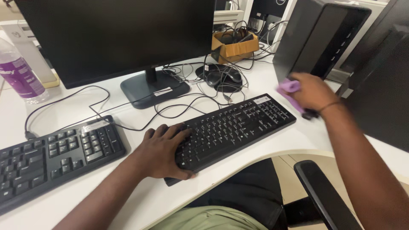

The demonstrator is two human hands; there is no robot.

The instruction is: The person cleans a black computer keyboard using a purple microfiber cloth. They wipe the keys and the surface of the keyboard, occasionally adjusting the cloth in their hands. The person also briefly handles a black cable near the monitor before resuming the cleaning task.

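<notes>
A dark, blank monitor screen (pixel 115 36) stands on the desk, up and left of the left hand (pixel 164 151). Far left, a clear bottle (pixel 19 70) carries a purple label (pixel 22 76). An open brown cardboard box (pixel 235 46) sits behind the cables, up and left of the right hand (pixel 311 91). Small white labels mark the monitor base (pixel 162 91) and both keyboards (pixel 94 125) (pixel 261 100).
</notes>
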